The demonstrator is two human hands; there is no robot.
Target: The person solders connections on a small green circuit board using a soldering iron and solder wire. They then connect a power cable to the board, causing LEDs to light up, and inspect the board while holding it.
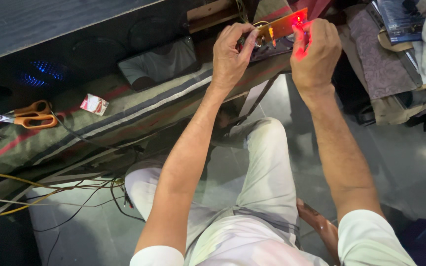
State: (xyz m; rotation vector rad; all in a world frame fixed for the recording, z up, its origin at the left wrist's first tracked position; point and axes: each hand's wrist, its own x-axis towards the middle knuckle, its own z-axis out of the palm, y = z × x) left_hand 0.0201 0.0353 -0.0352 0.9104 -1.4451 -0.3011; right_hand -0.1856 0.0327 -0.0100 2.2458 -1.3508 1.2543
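Note:
A narrow brown circuit board (281, 24) is held up between both hands over the far edge of a striped cloth. A red light glows at its right end, with orange parts near the middle. My left hand (230, 54) pinches the board's left end with thumb and fingers. My right hand (315, 51) grips the right end, and the red glow tints its fingers. Both forearms reach forward over my knees in white trousers.
Orange-handled scissors (31, 115) lie at the left on the striped cloth (139, 111). A small red and white packet (94, 104) sits beside them. Yellow and black wires (50, 189) trail off the cloth's near edge. A dark speaker box with a blue light (43, 74) stands behind.

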